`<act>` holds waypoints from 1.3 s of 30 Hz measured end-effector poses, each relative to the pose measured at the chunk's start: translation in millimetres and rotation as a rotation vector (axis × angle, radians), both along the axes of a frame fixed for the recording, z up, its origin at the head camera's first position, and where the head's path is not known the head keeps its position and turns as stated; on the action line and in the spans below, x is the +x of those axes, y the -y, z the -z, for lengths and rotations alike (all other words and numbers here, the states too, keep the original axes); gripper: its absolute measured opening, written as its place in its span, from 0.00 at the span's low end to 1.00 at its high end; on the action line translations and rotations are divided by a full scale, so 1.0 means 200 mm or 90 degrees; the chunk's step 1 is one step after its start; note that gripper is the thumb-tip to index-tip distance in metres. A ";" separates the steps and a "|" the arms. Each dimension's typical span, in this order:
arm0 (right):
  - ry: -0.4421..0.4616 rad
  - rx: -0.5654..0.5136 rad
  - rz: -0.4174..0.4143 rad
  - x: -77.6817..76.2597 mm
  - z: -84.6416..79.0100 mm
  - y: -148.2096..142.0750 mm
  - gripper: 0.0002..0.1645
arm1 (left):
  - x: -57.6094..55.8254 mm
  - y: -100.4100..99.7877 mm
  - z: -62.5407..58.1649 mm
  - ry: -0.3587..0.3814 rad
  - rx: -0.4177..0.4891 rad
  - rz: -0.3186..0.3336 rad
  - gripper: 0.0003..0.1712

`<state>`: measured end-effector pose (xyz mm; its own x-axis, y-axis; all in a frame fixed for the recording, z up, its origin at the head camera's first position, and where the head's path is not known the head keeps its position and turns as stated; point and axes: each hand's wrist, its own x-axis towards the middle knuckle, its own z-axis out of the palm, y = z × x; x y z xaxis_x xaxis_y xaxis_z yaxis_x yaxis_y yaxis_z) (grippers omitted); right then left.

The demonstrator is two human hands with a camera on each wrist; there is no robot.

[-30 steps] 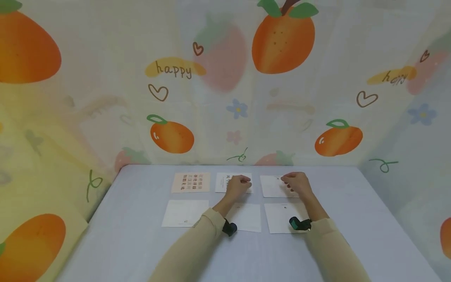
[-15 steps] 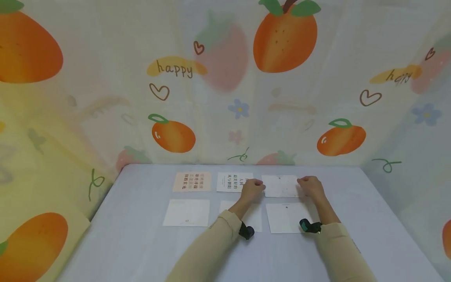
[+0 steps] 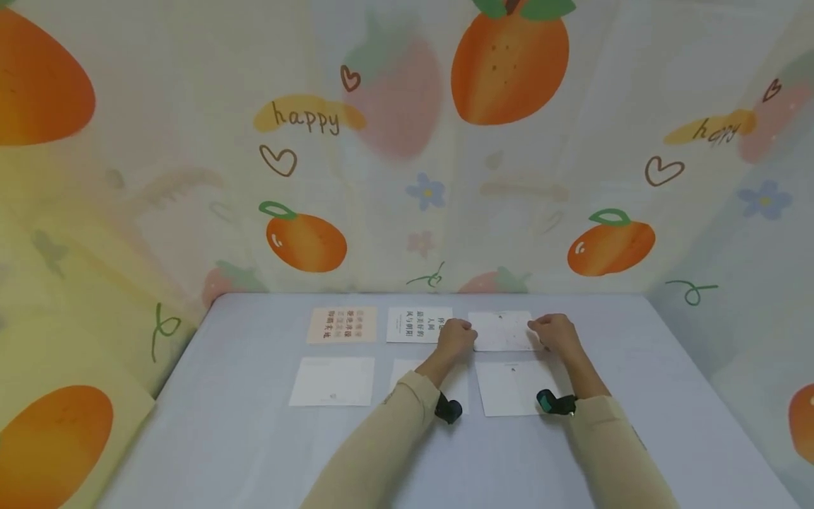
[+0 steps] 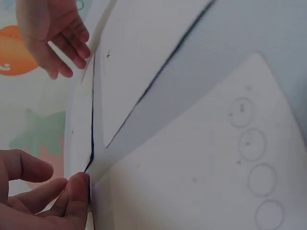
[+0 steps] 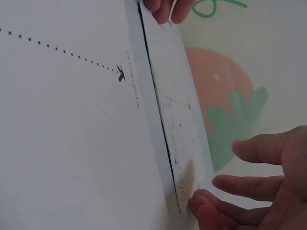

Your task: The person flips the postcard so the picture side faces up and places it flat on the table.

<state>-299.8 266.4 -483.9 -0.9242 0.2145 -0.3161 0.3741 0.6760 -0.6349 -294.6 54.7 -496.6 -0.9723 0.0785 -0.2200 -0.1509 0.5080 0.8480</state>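
Lengthwise left-to-right, white card (image 3: pixel 501 331) right of frame centre; left hand (image 3: pixel 455 339), right hand (image 3: pixel 559 336) at its ends, fingers loose.

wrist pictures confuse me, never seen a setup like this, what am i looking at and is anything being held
There is no machine: these are a person's bare left hand and right hand. The wide picture comes from a head camera looking forward and down. The two close, tilted ones come from the small dark wrist cameras, each watching its own hand's work.

On the white table lie, at the back, a peach card with writing, a white card with writing and a mostly plain card; in front, three more white cards. The hands are at opposite ends of the mostly plain card; neither clearly grips it.
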 end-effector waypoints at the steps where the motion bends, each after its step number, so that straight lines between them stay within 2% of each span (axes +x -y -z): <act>1: 0.001 -0.009 0.002 -0.01 0.00 -0.01 0.29 | 0.00 0.00 0.00 0.007 0.008 0.001 0.22; 5: 0.000 -0.059 0.021 -0.02 -0.01 -0.02 0.28 | -0.02 0.02 -0.01 0.036 0.041 -0.004 0.22; 12: 0.008 -0.147 0.079 -0.03 0.01 -0.05 0.26 | -0.02 0.03 -0.01 0.042 0.060 -0.026 0.24; 17: 0.005 -0.201 0.100 -0.03 0.02 -0.06 0.24 | -0.03 0.03 -0.01 0.050 0.133 -0.049 0.22; 20: 0.002 -0.214 0.101 -0.03 0.03 -0.06 0.24 | -0.04 0.03 0.00 0.054 0.161 -0.057 0.21; 31: -0.016 -0.248 0.104 -0.03 0.00 -0.09 0.25 | -0.06 0.04 0.02 0.037 0.190 -0.063 0.19; 39: -0.050 -0.279 0.111 -0.02 -0.02 -0.10 0.25 | -0.05 0.05 -0.02 0.032 0.220 -0.066 0.17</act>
